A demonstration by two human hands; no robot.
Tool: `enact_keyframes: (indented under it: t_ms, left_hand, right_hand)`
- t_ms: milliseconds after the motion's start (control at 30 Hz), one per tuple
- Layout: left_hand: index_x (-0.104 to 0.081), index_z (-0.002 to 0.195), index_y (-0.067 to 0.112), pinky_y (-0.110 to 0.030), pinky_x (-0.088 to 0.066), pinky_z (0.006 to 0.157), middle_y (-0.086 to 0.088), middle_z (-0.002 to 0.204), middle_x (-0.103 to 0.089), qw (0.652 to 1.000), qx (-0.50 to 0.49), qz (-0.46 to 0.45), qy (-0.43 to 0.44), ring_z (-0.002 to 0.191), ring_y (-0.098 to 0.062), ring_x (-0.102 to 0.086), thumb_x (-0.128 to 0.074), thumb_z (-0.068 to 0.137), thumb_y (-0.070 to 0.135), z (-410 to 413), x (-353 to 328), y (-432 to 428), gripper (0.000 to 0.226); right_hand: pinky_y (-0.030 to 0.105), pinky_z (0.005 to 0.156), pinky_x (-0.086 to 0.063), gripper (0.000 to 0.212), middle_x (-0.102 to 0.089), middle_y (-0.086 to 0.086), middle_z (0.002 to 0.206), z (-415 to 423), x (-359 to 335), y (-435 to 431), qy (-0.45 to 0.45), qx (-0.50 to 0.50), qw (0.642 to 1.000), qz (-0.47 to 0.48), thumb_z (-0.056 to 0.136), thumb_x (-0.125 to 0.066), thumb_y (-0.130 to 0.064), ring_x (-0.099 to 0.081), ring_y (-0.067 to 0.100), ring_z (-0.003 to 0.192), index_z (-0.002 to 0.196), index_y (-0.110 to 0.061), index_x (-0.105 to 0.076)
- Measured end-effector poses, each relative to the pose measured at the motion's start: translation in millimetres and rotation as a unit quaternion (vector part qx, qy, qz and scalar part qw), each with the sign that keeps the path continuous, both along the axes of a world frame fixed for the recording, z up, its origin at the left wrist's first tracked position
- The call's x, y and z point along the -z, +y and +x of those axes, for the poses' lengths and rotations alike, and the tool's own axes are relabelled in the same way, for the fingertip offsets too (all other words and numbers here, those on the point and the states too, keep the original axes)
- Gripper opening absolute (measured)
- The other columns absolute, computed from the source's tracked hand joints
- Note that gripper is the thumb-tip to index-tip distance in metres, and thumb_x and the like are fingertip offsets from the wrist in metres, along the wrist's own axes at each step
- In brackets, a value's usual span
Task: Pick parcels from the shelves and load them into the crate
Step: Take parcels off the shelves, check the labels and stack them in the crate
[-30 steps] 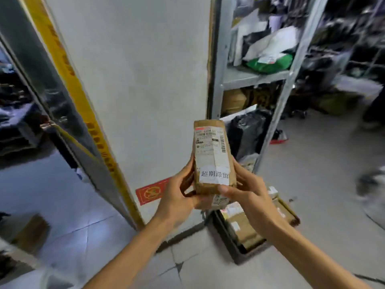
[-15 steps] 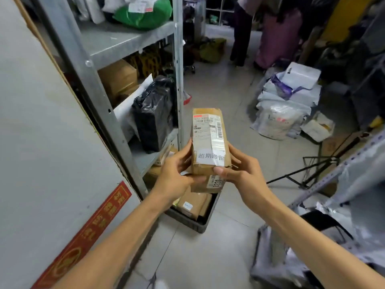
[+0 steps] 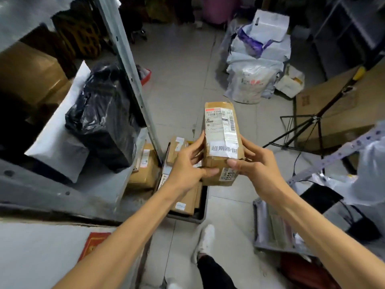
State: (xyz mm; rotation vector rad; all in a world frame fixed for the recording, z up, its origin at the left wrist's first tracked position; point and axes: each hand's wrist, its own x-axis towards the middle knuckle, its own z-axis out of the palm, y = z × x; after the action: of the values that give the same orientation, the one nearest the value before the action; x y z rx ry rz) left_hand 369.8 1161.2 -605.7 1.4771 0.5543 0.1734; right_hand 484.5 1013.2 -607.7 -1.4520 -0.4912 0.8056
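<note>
A long brown cardboard parcel with a white shipping label and a taped paper slip is held up in front of me. My left hand grips its near left edge, thumb across the bottom end. My right hand grips the near right edge, thumb on top. Below the parcel, on the floor, sits a dark crate holding several brown boxes. The steel shelf stands at left with a black plastic-wrapped parcel and a grey mailer on it.
A shelf upright runs diagonally beside the crate. White and grey mail bags are piled on the floor ahead. A tripod stand and a large carton are at right. A second bin lies at lower right. My white shoe stands below.
My view has swung right and down, from the white wall to the shelf and floor. The crate now lies right under the parcel. Both hands keep the same hold.
</note>
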Motion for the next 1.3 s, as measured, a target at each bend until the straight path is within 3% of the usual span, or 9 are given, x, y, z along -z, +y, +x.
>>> enact_keyframes:
  t_ms: [133,367,533,600,733,967,1100,1300]
  left_hand:
    - [-0.03,0.151,0.023,-0.043,-0.043,0.108,0.003,0.144,-0.05,0.999,0.016,-0.02,0.025,0.131,-0.013,-0.049,-0.075,0.068,-0.016,51.4,27.6,24.1,0.103]
    - [-0.031,0.151,0.025,-0.028,-0.046,0.104,0.01,0.142,-0.051,0.995,0.038,-0.07,0.059,0.128,-0.005,-0.051,-0.078,0.066,-0.013,111.5,101.5,50.2,0.104]
    - [-0.035,0.146,0.028,-0.019,-0.049,0.093,0.013,0.132,-0.061,0.988,0.051,-0.13,0.063,0.123,-0.005,-0.056,-0.074,0.07,-0.014,121.6,177.5,67.9,0.095]
    - [-0.039,0.141,0.031,-0.019,-0.05,0.092,0.016,0.126,-0.064,0.983,0.044,-0.164,0.064,0.121,-0.005,-0.058,-0.073,0.074,-0.007,120.2,213.5,70.6,0.084]
    - [-0.042,0.142,0.027,-0.017,-0.05,0.089,0.009,0.128,-0.065,0.973,0.021,-0.21,0.091,0.121,-0.006,-0.058,-0.072,0.08,0.01,111.0,285.8,72.4,0.071]
    - [-0.041,0.142,0.022,-0.017,-0.05,0.088,0.011,0.127,-0.064,0.963,0.013,-0.227,0.148,0.121,-0.006,-0.058,-0.072,0.075,-0.006,78.2,411.9,63.4,0.078]
    - [-0.041,0.145,0.012,-0.018,-0.051,0.088,0.014,0.123,-0.065,0.961,0.01,-0.208,0.183,0.118,-0.004,-0.059,-0.071,0.073,-0.016,67.3,471.3,51.0,0.082]
    - [-0.043,0.143,0.014,-0.013,-0.051,0.08,0.025,0.107,-0.069,0.957,0.006,-0.194,0.215,0.111,0.005,-0.06,-0.069,0.071,-0.022,68.9,542.2,45.6,0.085]
  right_hand:
    - [0.041,0.088,-0.056,0.067,-0.068,-0.002,0.123,45.0,25.7,18.3,0.011,0.016,1.0,-0.016,0.081,-0.068,0.002,-0.064,0.02,0.114,0.137,-0.028,-0.052]
    - [0.039,0.09,-0.056,0.066,-0.07,-0.01,0.117,98.9,93.1,39.7,0.037,0.04,0.995,-0.079,0.081,-0.067,0.006,-0.065,0.014,0.11,0.134,-0.031,-0.053]
    - [0.023,0.078,-0.057,0.055,-0.069,-0.014,0.119,103.9,154.9,58.5,0.077,0.055,0.991,-0.099,0.081,-0.072,-0.031,-0.065,0.006,0.109,0.134,-0.034,-0.054]
    - [0.017,0.074,-0.055,0.047,-0.071,-0.015,0.111,98.8,189.5,65.3,0.084,0.086,0.987,-0.105,0.083,-0.073,-0.025,-0.067,0.004,0.103,0.127,-0.035,-0.058]
    - [0.017,0.072,-0.055,0.052,-0.072,-0.014,0.111,84.0,264.0,70.6,0.104,0.105,0.981,-0.128,0.084,-0.07,-0.009,-0.068,0.006,0.101,0.129,-0.033,-0.056]
    - [0.019,0.073,-0.055,0.062,-0.072,-0.01,0.111,52.2,390.8,59.5,0.158,0.113,0.966,-0.168,0.08,-0.065,0.011,-0.069,0.009,0.101,0.13,-0.024,-0.056]
    - [0.02,0.076,-0.056,0.069,-0.071,-0.014,0.112,40.0,452.3,48.5,0.177,0.122,0.958,-0.189,0.078,-0.063,0.018,-0.067,0.005,0.104,0.124,-0.032,-0.057]
    - [0.02,0.076,-0.056,0.074,-0.071,-0.018,0.11,36.3,525.9,45.7,0.178,0.139,0.954,-0.198,0.074,-0.064,0.023,-0.066,0.005,0.106,0.118,-0.036,-0.059]
